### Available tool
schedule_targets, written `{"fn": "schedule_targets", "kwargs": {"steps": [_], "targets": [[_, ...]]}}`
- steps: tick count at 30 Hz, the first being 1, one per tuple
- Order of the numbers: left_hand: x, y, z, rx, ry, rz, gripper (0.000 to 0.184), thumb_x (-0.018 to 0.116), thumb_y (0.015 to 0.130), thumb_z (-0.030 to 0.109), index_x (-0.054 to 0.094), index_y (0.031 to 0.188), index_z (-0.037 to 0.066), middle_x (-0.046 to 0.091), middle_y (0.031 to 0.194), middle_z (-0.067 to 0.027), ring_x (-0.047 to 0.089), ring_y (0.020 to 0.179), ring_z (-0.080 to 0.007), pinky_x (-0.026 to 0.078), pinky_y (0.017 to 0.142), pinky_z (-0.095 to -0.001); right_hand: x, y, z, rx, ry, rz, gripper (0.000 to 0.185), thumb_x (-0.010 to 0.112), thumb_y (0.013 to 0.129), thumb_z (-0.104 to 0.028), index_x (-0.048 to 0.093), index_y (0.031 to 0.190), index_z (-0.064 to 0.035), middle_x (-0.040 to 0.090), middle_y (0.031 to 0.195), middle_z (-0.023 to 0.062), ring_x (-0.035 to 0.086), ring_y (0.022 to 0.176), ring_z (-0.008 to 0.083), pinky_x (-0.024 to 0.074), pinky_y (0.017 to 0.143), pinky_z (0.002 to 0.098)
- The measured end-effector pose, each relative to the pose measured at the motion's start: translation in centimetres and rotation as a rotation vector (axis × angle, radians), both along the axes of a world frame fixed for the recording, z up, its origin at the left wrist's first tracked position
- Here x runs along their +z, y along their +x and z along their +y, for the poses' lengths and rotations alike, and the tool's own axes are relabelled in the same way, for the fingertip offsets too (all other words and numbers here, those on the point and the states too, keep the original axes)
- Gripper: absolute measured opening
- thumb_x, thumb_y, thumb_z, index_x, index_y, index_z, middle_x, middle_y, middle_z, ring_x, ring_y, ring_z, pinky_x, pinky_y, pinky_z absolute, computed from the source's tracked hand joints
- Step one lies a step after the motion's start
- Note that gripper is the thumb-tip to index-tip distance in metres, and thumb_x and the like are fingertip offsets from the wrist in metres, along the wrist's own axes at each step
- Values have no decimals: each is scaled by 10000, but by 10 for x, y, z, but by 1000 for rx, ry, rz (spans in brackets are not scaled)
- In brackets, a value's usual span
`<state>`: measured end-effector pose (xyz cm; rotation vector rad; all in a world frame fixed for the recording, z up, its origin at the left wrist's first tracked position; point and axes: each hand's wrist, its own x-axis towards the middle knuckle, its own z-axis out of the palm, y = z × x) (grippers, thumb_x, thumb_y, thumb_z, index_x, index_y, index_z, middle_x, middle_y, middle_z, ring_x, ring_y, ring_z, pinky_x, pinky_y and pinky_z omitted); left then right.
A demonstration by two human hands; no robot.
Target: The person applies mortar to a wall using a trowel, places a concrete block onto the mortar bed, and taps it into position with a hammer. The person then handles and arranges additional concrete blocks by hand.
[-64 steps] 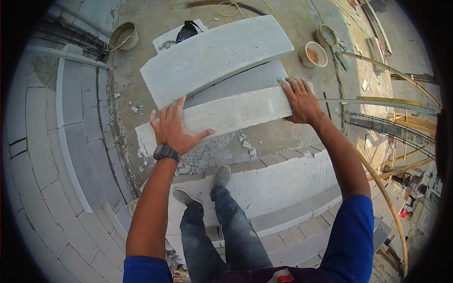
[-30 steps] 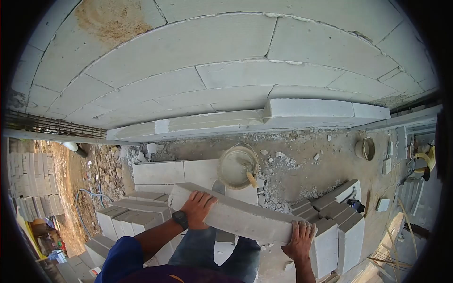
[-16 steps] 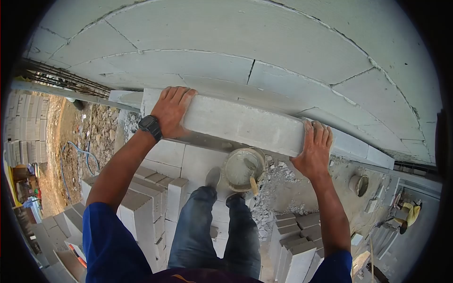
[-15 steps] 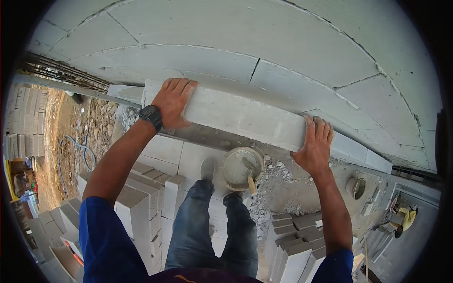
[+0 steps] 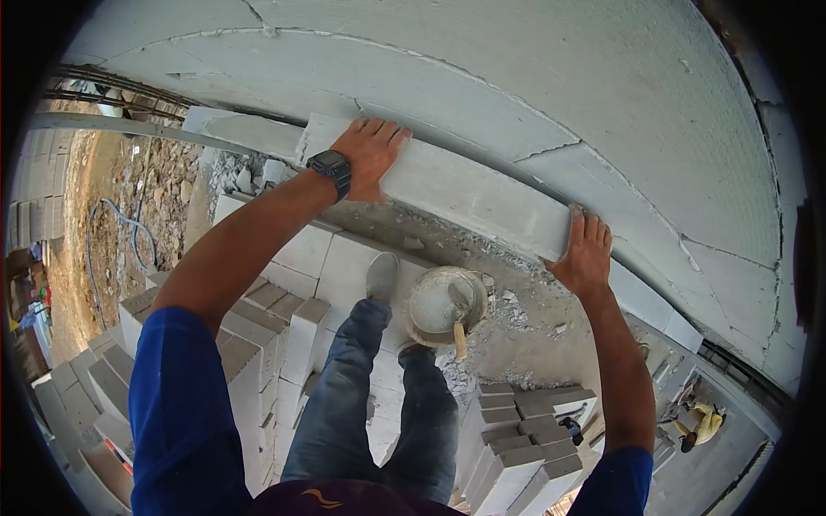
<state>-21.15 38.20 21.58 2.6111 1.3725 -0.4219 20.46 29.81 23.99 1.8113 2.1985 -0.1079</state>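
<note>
grey-white, rough-edged, long rectangular block [image 5: 479, 193] lies alongside the jointed wall [image 5: 594, 95]; both arms [image 5: 245, 232] stretch forward, left hand [image 5: 372, 156] and right hand [image 5: 585, 251] well apart, each grip curled closed over it.

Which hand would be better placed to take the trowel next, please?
Probably the right hand: it looks nearer the trowel handle in this view, though like the left hand it grips the block.

Head cam, wide fisheye w/ blk corners, looks fwd & steeply dn over wearer's arms [image 5: 245, 236]. Block [image 5: 477, 193] near, above ctr; wall [image 5: 551, 86] slants across top, dn to R; shoes [image 5: 383, 275] farther off, abt mid-frame.
</note>
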Motion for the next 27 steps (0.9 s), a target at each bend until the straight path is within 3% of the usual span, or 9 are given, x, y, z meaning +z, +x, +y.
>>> {"fn": "schedule_targets", "kwargs": {"steps": [11,23,27], "targets": [[-54,26,-3,21,-12,31,1161,938,608,428,388,1536,1,460,1498,-206,435,1411,-360,338,1199,-481,-56,15,8,-51,-157,-122,1152,913,682,-394,283,1593,-80,452,1497,192,437,1414,362,307,1224,505],[-70,58,-1,-7,-77,75,1199,967,582,398,364,1548,21,474,1481,-186,445,1395,-361,364,1174,-491,-101,42,-7,-81,-180,-99,1099,912,721,-326,286,1597,-107,448,1538,184,439,1449,361,347,1217,527],[-87,53,1,-70,8,44,1222,982,572,387,352,1555,27,511,1442,-176,487,1351,-362,381,1158,-494,-108,43,-9,-66,-176,-126,1097,909,729,-325,282,1606,-121,459,1535,181,443,1452,347,350,1216,519]]}}
